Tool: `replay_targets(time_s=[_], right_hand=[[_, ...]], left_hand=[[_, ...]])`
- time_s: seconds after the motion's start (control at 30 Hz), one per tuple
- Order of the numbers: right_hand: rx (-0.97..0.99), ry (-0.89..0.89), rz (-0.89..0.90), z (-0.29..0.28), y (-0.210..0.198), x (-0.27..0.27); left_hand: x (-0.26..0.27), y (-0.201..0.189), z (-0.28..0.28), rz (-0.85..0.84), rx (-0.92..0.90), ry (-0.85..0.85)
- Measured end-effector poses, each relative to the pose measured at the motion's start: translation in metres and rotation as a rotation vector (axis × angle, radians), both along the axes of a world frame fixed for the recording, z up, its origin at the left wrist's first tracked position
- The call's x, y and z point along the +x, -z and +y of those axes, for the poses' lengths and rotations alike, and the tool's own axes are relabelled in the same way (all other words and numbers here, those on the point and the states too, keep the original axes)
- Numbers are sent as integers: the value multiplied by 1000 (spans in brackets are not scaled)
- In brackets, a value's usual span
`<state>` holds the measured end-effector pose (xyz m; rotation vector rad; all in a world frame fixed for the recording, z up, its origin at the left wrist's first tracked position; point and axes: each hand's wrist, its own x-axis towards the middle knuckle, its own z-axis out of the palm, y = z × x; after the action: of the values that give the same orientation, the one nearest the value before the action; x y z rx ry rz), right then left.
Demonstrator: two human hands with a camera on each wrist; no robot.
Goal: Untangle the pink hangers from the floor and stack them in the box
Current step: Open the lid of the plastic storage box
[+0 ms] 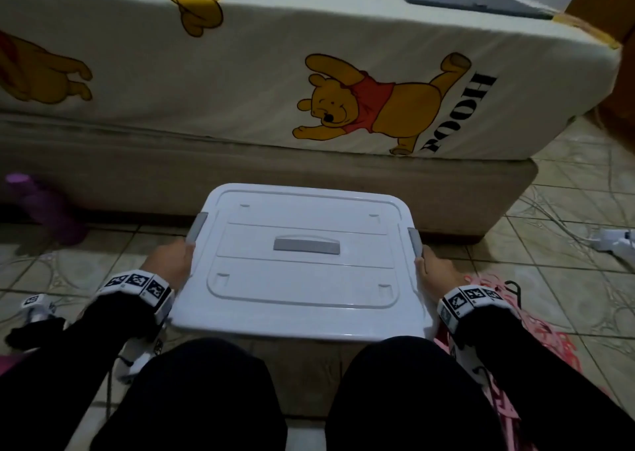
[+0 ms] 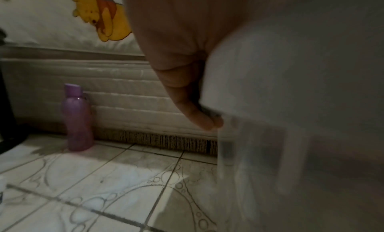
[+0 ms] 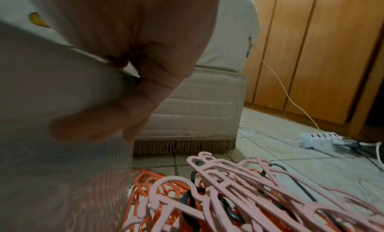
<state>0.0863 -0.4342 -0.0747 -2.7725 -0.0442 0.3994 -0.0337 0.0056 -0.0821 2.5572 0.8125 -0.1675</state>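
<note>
Both hands are working the grey side latches of the white plastic lidded box: left hand is curling its fingers at the left latch, right hand is hooking the right one, though blur is hiding the exact contact. Lid is on. The tangled pile of thin pink plastic hangers is lying on the tiled floor just right of the box, mixed with orange hangers and black ones. Likely light, stiff, snag-prone; best taken by a hook. The bed is crowding the far side.
</note>
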Motion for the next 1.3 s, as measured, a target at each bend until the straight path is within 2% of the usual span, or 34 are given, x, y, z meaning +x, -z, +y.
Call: replay_targets(time_s=[0.17,0.27,0.33,0.5,0.57,0.7,0.77,1.0,1.1,1.23,1.3], right_hand=[[76,34,-32,-12,9,9],[20,70,12,-22,17,7],[7,88,29,-26,18,5],[-24,186,-47,-34,3,3],[-37,180,-88,-35,-8,2],[-54,45,86,-26,-28,-8],[-78,11,141,-20,-34,-15],[32,68,235,-10,-61,-17],[84,90,175,-7,-83,-8],[191,132,59,-8,-108,8],[365,197,10,-7,-116,16]], left_hand=[[0,7,9,-96,-81,-77],[-2,4,18,91,-168,-89],[-3,3,24,164,-141,-53],[-9,-8,33,-24,-69,-158],[-11,-18,30,-38,-111,-149],[-20,-36,15,181,-315,-59],[-24,-42,11,225,-359,-21],[-22,-71,17,108,-438,-19],[-12,-86,25,-36,-508,-60],[4,-111,27,-223,-448,-104],[9,-118,30,-330,-459,-129]])
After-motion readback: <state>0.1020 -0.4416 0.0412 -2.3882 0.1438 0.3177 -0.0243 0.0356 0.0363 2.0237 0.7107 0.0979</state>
